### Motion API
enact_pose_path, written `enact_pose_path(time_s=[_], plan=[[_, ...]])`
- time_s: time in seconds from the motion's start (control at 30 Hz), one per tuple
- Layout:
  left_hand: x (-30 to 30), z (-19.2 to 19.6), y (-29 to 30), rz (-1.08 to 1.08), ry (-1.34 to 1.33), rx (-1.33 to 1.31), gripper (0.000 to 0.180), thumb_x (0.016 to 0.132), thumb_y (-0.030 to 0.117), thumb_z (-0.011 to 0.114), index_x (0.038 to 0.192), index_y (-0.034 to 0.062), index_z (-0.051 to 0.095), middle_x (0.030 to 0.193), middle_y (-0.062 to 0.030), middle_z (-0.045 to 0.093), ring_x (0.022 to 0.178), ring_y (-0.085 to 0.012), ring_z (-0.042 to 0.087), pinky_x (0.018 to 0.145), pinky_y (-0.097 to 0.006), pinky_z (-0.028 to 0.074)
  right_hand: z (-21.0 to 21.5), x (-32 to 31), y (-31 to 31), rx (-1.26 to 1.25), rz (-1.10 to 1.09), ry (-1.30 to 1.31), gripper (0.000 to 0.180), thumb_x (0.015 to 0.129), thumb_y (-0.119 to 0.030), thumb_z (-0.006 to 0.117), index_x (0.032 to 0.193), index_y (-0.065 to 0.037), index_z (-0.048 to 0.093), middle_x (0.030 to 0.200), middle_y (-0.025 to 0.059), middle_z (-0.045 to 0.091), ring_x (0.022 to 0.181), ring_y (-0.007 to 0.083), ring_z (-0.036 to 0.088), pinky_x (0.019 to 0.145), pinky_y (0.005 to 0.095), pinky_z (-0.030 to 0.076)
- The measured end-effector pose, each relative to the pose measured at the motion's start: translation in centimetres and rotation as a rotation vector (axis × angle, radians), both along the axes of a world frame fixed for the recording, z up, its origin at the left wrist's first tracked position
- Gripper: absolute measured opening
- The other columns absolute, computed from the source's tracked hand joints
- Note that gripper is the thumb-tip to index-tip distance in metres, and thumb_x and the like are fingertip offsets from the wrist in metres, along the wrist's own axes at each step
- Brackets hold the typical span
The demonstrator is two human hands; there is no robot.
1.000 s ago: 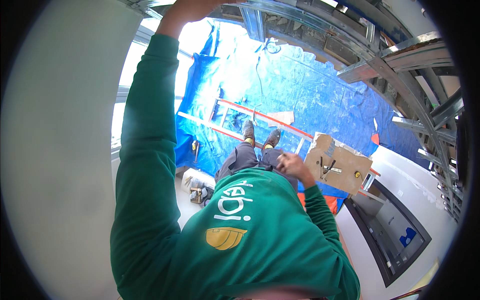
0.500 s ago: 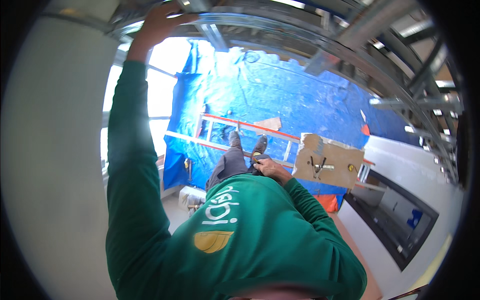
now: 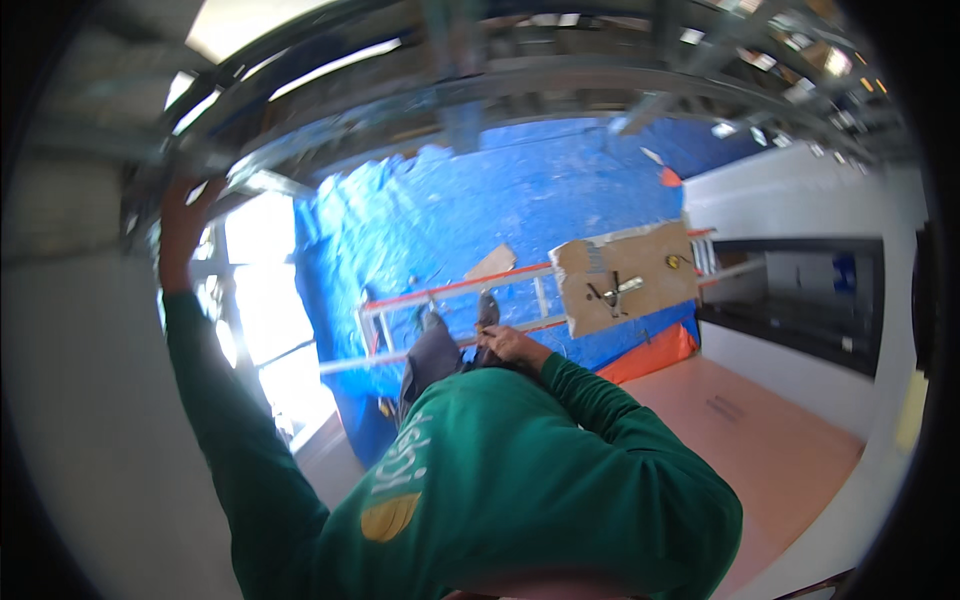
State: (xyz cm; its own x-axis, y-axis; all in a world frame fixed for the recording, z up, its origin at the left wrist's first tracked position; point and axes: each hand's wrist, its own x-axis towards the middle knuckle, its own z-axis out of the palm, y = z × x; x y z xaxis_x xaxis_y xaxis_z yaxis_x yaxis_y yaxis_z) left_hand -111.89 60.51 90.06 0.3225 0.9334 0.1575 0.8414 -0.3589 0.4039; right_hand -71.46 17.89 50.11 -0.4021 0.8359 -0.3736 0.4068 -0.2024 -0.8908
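My left hand (image 3: 190, 215) is raised at the far left, up against the grey metal ceiling framing (image 3: 330, 135). Motion blur smears its fingers, so I cannot tell whether it grips the metal. Low at my waist, my right hand (image 3: 515, 345) is closed, fingers curled round something too small and dark to make out. Just right of it lies a tan board (image 3: 590, 310) with ragged edges, resting across a ladder-like frame (image 3: 450, 290) with orange and pale rails. Dark-handled tools (image 3: 615, 292) and a yellow-and-black tape measure (image 3: 678, 262) lie on the board.
Wrinkled blue sheeting (image 3: 450, 210) spreads below, with a loose tan scrap (image 3: 492, 262) on it. A bright window (image 3: 265, 240) is on the left. At right are an orange sheet (image 3: 655, 352), a pinkish floor (image 3: 770, 420) and a dark-framed opening (image 3: 800, 290) in a white wall.
The view has swung, shifting the board and frame leftward. My left hand now appears farther left and lower, still by the metal framing. My right hand stays closed at my waist.
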Motion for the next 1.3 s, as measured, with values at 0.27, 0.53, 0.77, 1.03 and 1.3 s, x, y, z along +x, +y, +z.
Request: enact_pose_path(time_s=[0.27, 0.53, 0.77, 1.03, 1.3], plan=[[-0.7, -1.8, 1.8, 0.007, -0.239, -0.112, 0.036, 0.100, 0.021, 0.081, 0.127, -0.0010, 0.074, 0.115, -0.0123, 0.078, 0.106, -0.0210, 0.071, 0.098, -0.040, 0.054, -2.7, 0.8, 0.0, -0.227, -0.342, -0.279, 0.051, 0.100, -0.060, 0.065, 0.123, -0.017, 0.079, 0.101, 0.0140, 0.078, 0.099, 0.0326, 0.076, 0.094, 0.0498, 0.056], [-1.8, -2.2, 3.4, -0.031, 0.022, 0.008, 0.050, 0.102, 0.037, 0.078, 0.135, -0.0013, 0.073, 0.127, -0.0197, 0.077, 0.118, -0.0301, 0.072, 0.105, -0.044, 0.053, -4.5, 2.1, 0.1, -0.193, -0.605, -0.162, 0.062, 0.108, -0.062, 0.053, 0.096, -0.007, 0.080, 0.076, 0.0144, 0.075, 0.070, 0.0307, 0.076, 0.070, 0.0478, 0.061], [-0.2, -0.9, 2.9, 0.023, 0.130, -0.031, 0.052, 0.104, 0.042, 0.075, 0.135, -0.0006, 0.074, 0.132, -0.0198, 0.076, 0.122, -0.0327, 0.072, 0.106, -0.044, 0.053, -4.4, 3.5, -0.8, -0.273, -0.829, -0.136, 0.050, 0.106, -0.041, 0.061, 0.080, -0.002, 0.080, 0.074, 0.0137, 0.077, 0.063, 0.0272, 0.076, 0.060, 0.0434, 0.061], [1.0, 0.5, 1.5, -0.078, 0.102, 0.001, 0.055, 0.104, 0.044, 0.073, 0.135, -0.0015, 0.074, 0.131, -0.0223, 0.076, 0.120, -0.0336, 0.072, 0.106, -0.044, 0.053, -7.3, 3.9, -0.3, -0.117, -0.631, -0.118, 0.030, 0.099, -0.020, 0.063, 0.083, -0.003, 0.082, 0.067, 0.0129, 0.074, 0.053, 0.0254, 0.071, 0.050, 0.0434, 0.059], [0.7, -0.1, 1.9, 0.004, 0.171, 0.057, 0.057, 0.105, 0.047, 0.072, 0.133, -0.0031, 0.074, 0.129, -0.0223, 0.076, 0.120, -0.0340, 0.071, 0.107, -0.043, 0.052, -9.2, 4.0, -1.0, -0.273, -0.844, 0.257, 0.046, 0.109, -0.031, 0.055, 0.081, -0.003, 0.080, 0.072, 0.0108, 0.077, 0.048, 0.0228, 0.066, 0.045, 0.0414, 0.054]])
